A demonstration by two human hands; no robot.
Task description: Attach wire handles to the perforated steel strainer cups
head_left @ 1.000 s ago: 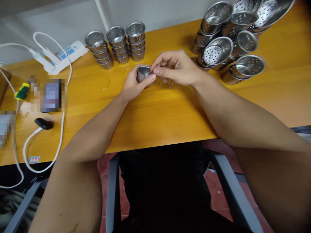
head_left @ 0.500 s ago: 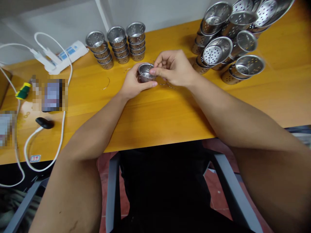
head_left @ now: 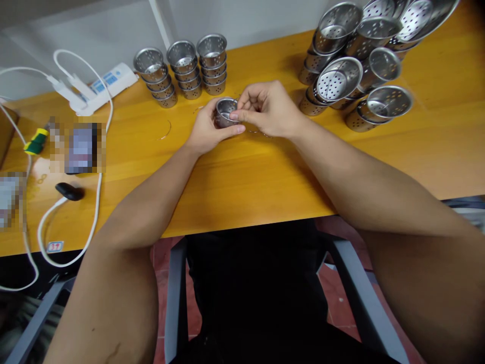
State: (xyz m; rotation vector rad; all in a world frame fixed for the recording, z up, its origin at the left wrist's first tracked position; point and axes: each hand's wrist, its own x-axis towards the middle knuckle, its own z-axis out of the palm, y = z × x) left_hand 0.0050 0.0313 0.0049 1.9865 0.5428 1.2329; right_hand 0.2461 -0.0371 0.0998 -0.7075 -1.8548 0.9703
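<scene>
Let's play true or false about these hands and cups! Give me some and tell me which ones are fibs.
1. The left hand holds a small metal cup. True.
2. The other hand is far from it. False: the right hand is at its rim.
3. Three cup stacks stand side by side. True.
4. Everything here is silver. False: there's a white power strip.
5. More cups are piled on the right. True.

Dark holes dot the round silver metal cup point(head_left: 224, 115); faint grain streaks the orange-yellow wooden tabletop point(head_left: 246, 182); at nine o'clock, the stubby handle point(head_left: 37, 143) is green-and-yellow.
</scene>
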